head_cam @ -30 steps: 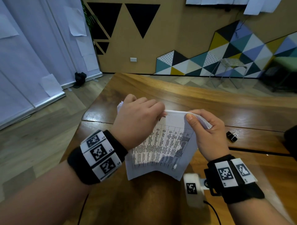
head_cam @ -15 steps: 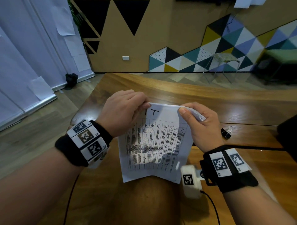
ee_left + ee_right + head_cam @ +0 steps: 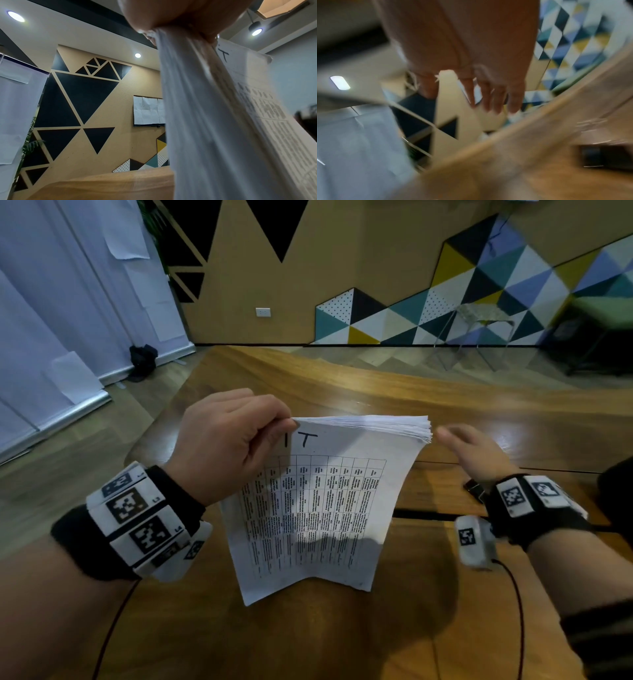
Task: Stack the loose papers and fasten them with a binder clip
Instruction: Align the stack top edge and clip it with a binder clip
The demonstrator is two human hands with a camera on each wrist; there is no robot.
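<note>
A stack of white printed papers (image 3: 315, 508) stands on its lower edge on the wooden table (image 3: 342, 392), its top edges squared up. My left hand (image 3: 236, 440) pinches the stack at its top left corner; the left wrist view shows the papers (image 3: 214, 121) hanging down from the fingers. My right hand (image 3: 472, 453) is off the stack, just right of its top right corner, fingers straight and spread in the blurred right wrist view (image 3: 488, 97). A black binder clip (image 3: 474, 489) lies on the table, partly hidden behind my right wrist, also seen as a dark blurred binder clip (image 3: 599, 155).
The table's left edge runs close to my left forearm, with floor beyond it. A dark object (image 3: 616, 494) sits at the table's right edge. Cables (image 3: 517, 611) trail from both wrist cameras across the near tabletop.
My right hand has let go of the stack's top right corner and moved right, toward the clip. The left hand alone now holds the papers upright.
</note>
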